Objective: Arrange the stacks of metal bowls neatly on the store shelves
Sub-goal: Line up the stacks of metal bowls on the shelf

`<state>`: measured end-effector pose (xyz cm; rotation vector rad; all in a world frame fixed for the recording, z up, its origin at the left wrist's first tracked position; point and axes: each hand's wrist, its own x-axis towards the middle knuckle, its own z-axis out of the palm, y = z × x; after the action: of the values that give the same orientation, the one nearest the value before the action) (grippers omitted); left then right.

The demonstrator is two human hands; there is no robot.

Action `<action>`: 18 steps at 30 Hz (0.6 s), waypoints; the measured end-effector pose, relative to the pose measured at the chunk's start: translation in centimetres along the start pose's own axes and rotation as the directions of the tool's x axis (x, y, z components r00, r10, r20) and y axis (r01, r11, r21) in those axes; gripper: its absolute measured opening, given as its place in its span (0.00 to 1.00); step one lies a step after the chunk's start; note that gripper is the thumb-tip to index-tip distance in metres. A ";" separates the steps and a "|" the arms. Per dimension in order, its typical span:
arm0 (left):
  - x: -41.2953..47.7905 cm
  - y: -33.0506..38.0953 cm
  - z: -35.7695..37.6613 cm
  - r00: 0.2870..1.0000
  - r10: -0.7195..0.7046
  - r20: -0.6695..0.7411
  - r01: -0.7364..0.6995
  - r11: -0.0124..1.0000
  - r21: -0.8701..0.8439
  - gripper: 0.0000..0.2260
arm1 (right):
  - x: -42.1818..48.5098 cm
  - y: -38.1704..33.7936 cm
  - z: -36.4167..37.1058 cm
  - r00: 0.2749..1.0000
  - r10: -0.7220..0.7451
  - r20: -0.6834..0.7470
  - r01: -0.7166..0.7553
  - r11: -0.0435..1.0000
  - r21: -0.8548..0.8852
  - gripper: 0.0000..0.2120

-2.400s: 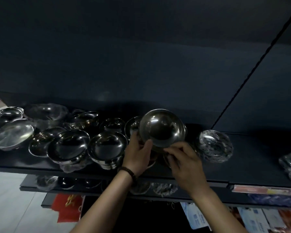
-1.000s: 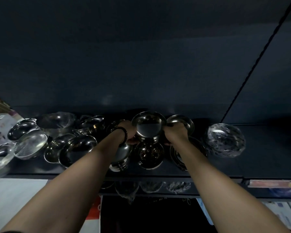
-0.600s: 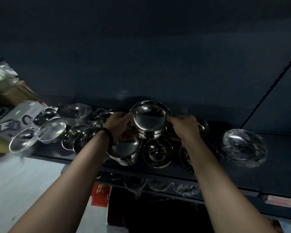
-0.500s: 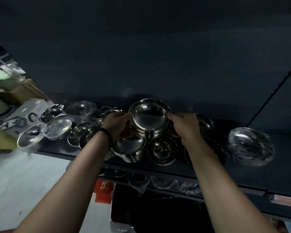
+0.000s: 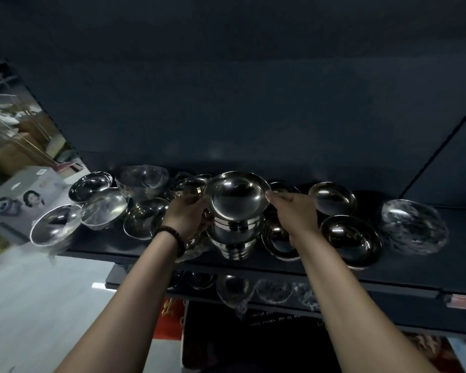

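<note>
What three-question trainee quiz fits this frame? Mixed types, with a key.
1. True or false: the left hand and the right hand hold the tall bowl stack from opposite sides.
2. Multiple choice: which wrist wears the beaded bracelet? A. left B. right C. both
3. Short answer: is either hand touching the plastic-wrapped bowls at the right end of the shelf?

Key: 1. true. 2. A. 3. No, they sit apart, to the right of the right hand.
</note>
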<state>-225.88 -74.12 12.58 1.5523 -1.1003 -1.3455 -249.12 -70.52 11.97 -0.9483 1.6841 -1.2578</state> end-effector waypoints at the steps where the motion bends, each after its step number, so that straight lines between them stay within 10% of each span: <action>1: -0.1 -0.4 -0.3 1.000 0.009 -0.014 -0.008 1.000 0.026 0.09 | -0.2 0.2 0.4 1.000 0.003 -0.011 -0.003 1.000 0.000 0.09; 18: 0.6 -5.4 -1.2 0.997 0.030 0.074 -0.052 0.946 0.319 0.13 | 0.7 4.0 4.2 0.986 0.126 -0.109 -0.143 0.975 -0.173 0.17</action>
<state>-224.02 -72.95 7.43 1.7126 -1.4441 -1.2432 -245.95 -71.73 7.26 -0.8728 1.9310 -1.0913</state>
